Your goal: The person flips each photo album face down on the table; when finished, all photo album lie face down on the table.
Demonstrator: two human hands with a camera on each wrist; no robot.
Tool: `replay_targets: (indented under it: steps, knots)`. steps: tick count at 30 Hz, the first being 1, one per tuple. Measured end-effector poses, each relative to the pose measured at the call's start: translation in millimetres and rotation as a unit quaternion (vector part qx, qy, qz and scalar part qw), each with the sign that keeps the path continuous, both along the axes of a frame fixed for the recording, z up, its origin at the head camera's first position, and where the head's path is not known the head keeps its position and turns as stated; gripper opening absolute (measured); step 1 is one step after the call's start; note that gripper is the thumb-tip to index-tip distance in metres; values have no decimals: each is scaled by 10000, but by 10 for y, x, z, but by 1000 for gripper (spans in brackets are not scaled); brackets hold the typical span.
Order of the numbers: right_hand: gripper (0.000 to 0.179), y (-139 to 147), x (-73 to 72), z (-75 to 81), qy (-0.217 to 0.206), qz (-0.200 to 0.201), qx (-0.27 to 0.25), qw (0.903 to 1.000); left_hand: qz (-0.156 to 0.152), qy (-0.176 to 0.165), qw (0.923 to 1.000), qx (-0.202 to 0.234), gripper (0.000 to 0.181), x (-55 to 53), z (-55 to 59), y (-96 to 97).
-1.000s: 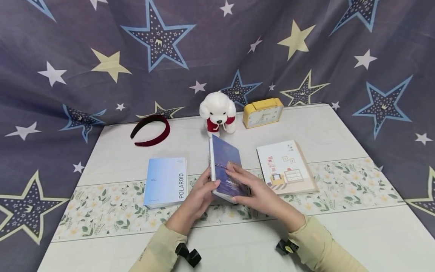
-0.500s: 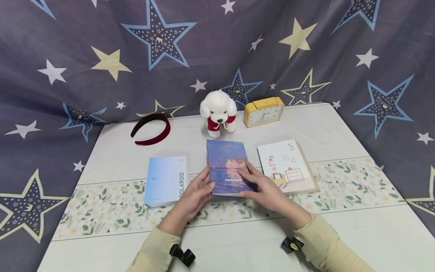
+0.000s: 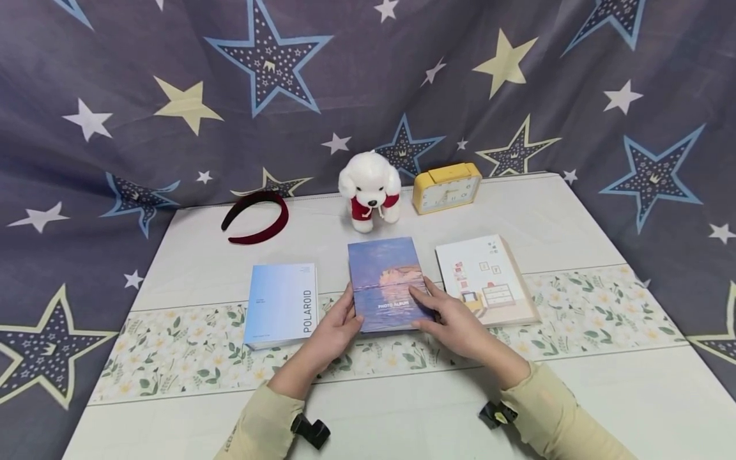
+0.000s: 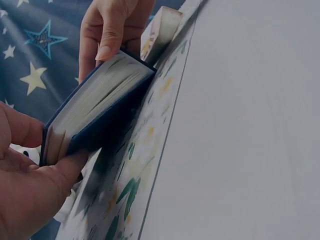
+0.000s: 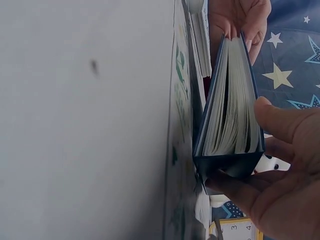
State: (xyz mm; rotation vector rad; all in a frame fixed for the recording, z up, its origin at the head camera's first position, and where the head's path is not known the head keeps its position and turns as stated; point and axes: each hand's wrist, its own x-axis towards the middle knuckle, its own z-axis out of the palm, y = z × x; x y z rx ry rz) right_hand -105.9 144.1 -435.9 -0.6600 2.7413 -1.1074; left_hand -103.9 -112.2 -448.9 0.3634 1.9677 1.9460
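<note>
A blue photo album (image 3: 382,265) with a painted sea and cliff cover lies face up between my hands, over the floral band. My left hand (image 3: 333,332) grips its left edge. From the right, my right hand (image 3: 457,322) holds the other side, thumb and fingers round the spine edge. In the left wrist view the album's page block (image 4: 97,95) faces the camera, with a dark shadow beneath the cover. The right wrist view shows the cream pages (image 5: 232,105) slightly fanned, the right thumb on one cover and fingers at the spine.
A light blue book marked POLAROID (image 3: 282,303) lies left. A white illustrated book (image 3: 483,281) lies right. Behind stand a white plush dog (image 3: 368,182) in red and a yellow clock (image 3: 447,190). A dark red headband (image 3: 270,233) lies back left, before a star-patterned curtain (image 3: 356,64).
The photo album has turned from a steep tilt to face up, showing its whole cover. My right hand has shifted right, off the cover's middle to its right edge. My left hand stays at the left edge.
</note>
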Motion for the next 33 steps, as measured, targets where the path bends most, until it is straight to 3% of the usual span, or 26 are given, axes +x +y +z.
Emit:
replay_targets:
  steps: [4,9,15,20,25,28,33]
  knots:
    - [63,-3,14,6,-28,-16,92,10000,-71,-59,9999,-90,78,1,0,11]
    - [61,-5,28,16,66,-29,182,9998,-122,-248,9995,-180,100,2,-22,8]
    - [59,0,42,21,209,-16,415,9989,-135,341,9955,-869,106,-21,-83,4]
    - [56,-4,50,25,358,22,622,9974,23,946,9774,-1890,102,-18,-90,-15]
    - [52,-30,60,46,399,5,739,9965,99,1240,9478,-2936,94,-1,-64,-32]
    - [50,-63,68,66,470,-75,800,9957,116,1308,9355,-3279,89,19,-31,-25]
    - [45,-149,66,96,797,-253,688,9941,196,1309,9257,-3544,86,43,25,-11]
